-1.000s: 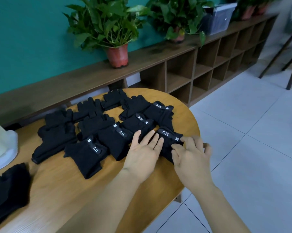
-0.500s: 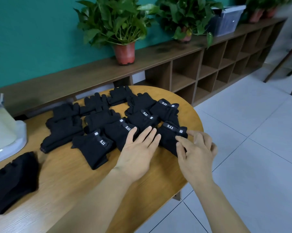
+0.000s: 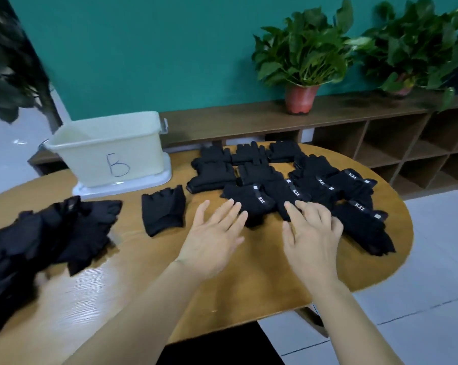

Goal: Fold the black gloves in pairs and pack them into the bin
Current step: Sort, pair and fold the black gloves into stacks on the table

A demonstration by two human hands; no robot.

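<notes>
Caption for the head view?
Open left hand and right hand over folded black gloves on wooden table; cream plastic bin behind.

Soft, even indoor light, moderately bright; shadows are faint and diffuse. The glossy light-brown wooden worktop (image 3: 72, 293) shows pale glare streaks at lower left. The loose heap of black fabric gloves (image 3: 38, 246) at the left edge is smeared by motion blur, like the dark-leaved plant (image 3: 9, 61) in the top left corner. The long brown wooden shelf (image 3: 235, 119) bows from wide-angle distortion. The folded black gloves (image 3: 249, 201) mid-frame show little texture.
</notes>
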